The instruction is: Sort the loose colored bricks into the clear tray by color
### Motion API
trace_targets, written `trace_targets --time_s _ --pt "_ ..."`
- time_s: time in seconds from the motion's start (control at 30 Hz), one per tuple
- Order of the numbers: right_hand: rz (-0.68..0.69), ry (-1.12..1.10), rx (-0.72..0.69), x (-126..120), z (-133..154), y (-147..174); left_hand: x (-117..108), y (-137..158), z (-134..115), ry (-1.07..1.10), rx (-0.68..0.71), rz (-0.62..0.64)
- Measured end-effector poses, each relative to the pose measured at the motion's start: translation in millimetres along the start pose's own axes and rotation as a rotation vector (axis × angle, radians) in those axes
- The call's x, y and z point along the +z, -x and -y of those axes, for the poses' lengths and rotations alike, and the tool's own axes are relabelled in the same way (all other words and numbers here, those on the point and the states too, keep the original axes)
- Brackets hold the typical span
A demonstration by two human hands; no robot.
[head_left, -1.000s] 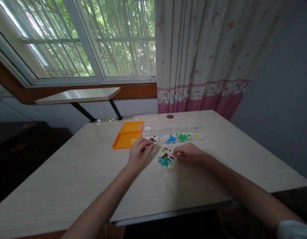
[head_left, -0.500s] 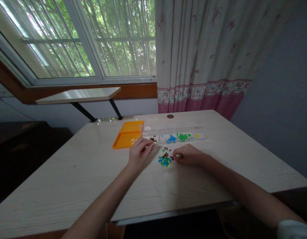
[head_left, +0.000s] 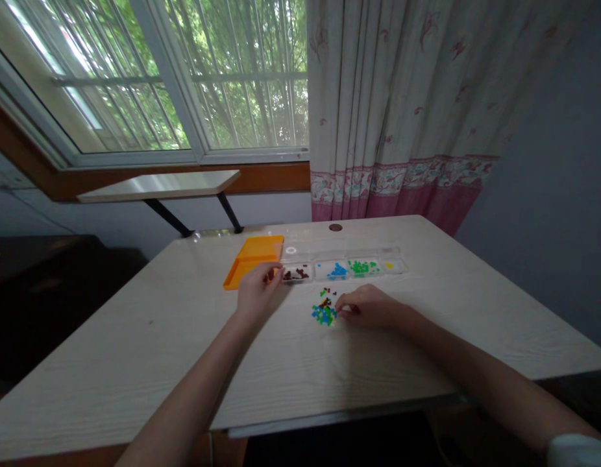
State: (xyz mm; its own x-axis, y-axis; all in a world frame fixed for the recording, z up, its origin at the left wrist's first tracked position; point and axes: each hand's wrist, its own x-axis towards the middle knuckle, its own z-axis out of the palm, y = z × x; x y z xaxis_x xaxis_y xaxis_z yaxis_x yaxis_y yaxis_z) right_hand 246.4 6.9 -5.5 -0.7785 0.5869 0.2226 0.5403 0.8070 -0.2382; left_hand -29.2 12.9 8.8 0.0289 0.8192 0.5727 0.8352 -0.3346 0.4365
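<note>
My left hand [head_left: 258, 287] is over the front right of the orange box [head_left: 256, 248], its thumb and fingers closed together. Whatever it pinches is too small to make out. Close to its fingertips are dark brown pieces [head_left: 296, 274] in the left compartment of a clear divided box [head_left: 314, 272]. At the right edge of a loose pile of small blue, green and brown pieces [head_left: 324, 314], my right hand [head_left: 369, 305] rests with thumb and forefinger curled into a pinch. Anything between those fingertips is hidden.
Other compartments hold blue pieces [head_left: 337, 270], green pieces [head_left: 363, 267] and a few yellow pieces [head_left: 389, 265]. The clear lid [head_left: 324, 247] lies open behind them. A raised shelf [head_left: 159, 185] stands at the table's back left, below the window. A curtain [head_left: 378, 130] hangs behind.
My left hand has moved left, from the brown pieces' compartment to the orange box, uncovering the brown pieces. My right hand stays by the pile; the brown piece at its fingertips no longer shows.
</note>
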Motion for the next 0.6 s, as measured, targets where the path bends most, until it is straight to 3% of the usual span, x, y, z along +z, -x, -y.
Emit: trace_targets --time_s 0.1,0.23,0.6 --pt "-0.009 -0.001 -0.016 3 4 0 -3 -5 20 -0.132 -0.163 -0.031" --pt "-0.006 0.008 -0.004 4 7 -1 -6 -8 34 -0.264 -0.269 0.008" --pt "0.016 0.036 -0.013 4 2 -1 -3 -5 25 -0.268 -0.245 0.051"
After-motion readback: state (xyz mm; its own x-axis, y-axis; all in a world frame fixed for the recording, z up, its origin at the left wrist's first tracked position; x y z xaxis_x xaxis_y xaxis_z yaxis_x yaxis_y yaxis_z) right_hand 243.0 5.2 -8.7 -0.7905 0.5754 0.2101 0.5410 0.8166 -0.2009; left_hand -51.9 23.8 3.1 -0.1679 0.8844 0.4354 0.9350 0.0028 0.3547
